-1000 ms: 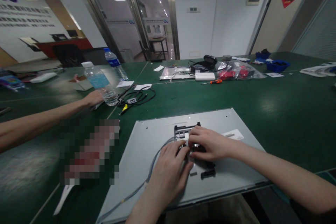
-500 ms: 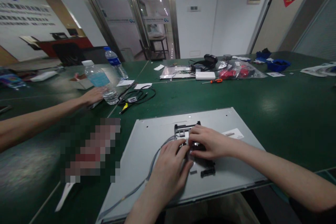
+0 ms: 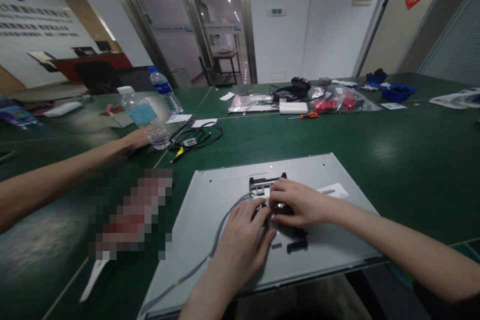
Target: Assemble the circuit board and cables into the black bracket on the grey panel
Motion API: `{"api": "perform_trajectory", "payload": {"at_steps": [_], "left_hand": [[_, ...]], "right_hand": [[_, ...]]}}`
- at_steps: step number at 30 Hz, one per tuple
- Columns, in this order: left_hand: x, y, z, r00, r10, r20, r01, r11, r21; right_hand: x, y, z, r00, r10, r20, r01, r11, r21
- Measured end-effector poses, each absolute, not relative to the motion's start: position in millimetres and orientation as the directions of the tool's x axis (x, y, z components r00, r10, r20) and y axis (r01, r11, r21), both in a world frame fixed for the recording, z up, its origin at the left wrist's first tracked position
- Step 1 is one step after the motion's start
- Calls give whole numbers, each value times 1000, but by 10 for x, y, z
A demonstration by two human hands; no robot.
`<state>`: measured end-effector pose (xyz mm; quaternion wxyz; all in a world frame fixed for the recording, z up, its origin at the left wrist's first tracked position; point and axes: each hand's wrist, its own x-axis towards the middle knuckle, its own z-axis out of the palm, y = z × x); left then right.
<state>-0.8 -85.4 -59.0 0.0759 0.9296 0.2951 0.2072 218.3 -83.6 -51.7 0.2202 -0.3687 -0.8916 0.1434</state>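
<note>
At ten o'clock from the panel, the co-worker's forearm sits slightly lower than a second ago, its hand [image 3: 137, 137] close by the clear bottle [image 3: 140, 112]. The pale panel [image 3: 210, 210], toward six o'clock on the green bench [image 3: 375, 150], has stayed put, so the work appears held at one spot. The left hand [image 3: 243, 230] points to one o'clock beside the grey cable [image 3: 219, 232], fingers curled; whether its grip clamps anything, I cannot tell. The right hand [image 3: 294, 202] points to nine, thumb and fingers around a dark shiny piece [image 3: 283, 208], clamping unclear.
</note>
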Motion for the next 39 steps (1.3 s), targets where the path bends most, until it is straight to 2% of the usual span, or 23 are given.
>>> {"api": "perform_trajectory", "payload": {"at_steps": [39], "left_hand": [[-11, -857, -605, 737, 591, 327, 529, -806, 265]], "right_hand": [[2197, -832, -518, -622, 721, 305, 594, 688, -416]]}}
